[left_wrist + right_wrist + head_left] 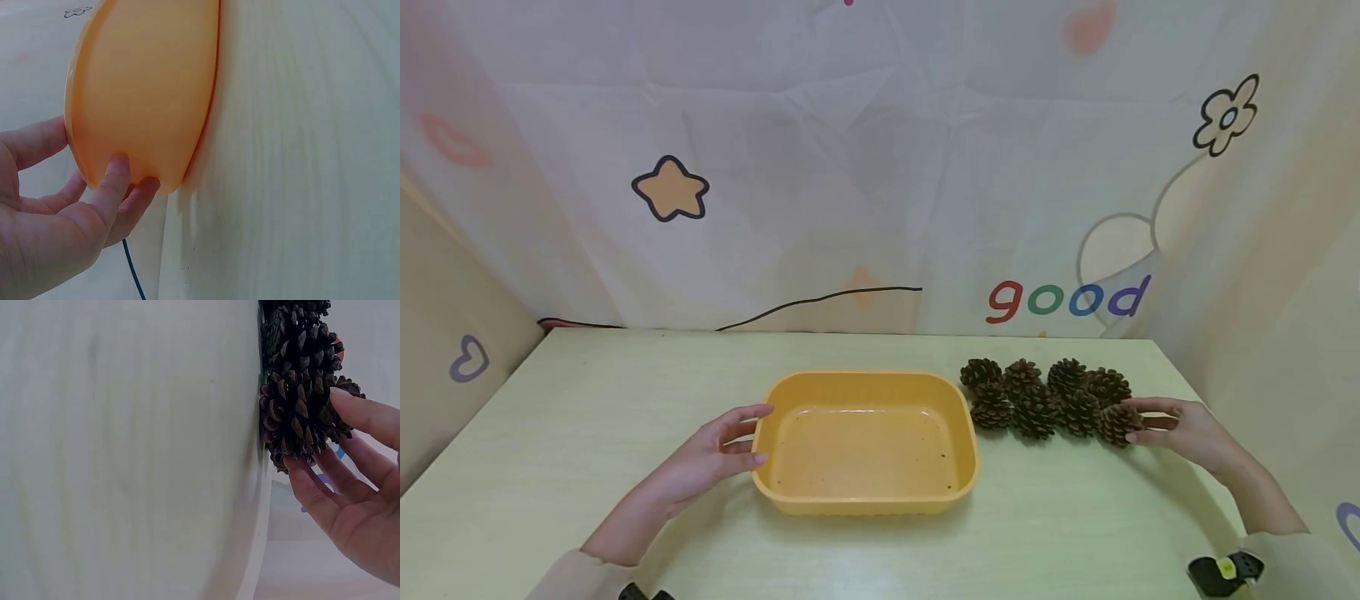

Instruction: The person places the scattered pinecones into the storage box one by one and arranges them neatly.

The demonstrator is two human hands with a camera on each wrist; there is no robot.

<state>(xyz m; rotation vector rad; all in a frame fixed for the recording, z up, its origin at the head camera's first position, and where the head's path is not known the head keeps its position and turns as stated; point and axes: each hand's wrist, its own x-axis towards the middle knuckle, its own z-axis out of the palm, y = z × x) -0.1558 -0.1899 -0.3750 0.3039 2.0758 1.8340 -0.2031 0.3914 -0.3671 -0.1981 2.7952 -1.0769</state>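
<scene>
An orange-yellow plastic basin point(865, 506) stands on the table with its opening up. My left hand point(722, 442) touches its left end, fingers spread and fingertips at the rim; the left wrist view shows the fingertips of that hand point(62, 231) against the outer wall. To the right of the basin, several brown pine cones point(1036, 414) sit close together in two rows. At the front right of this group my right hand point(1183, 429) grips the nearest pine cone point(1120, 423) between thumb and fingers. In the right wrist view, the pine cone point(294, 412) is partly behind the fingertips.
The pale wooden table point(587, 400) meets a printed cloth backdrop point(820, 200) at its far edge. Side cloths hang left and right. A few dark specks lie inside the basin. A thin dark cord point(132, 269) shows in the left wrist view.
</scene>
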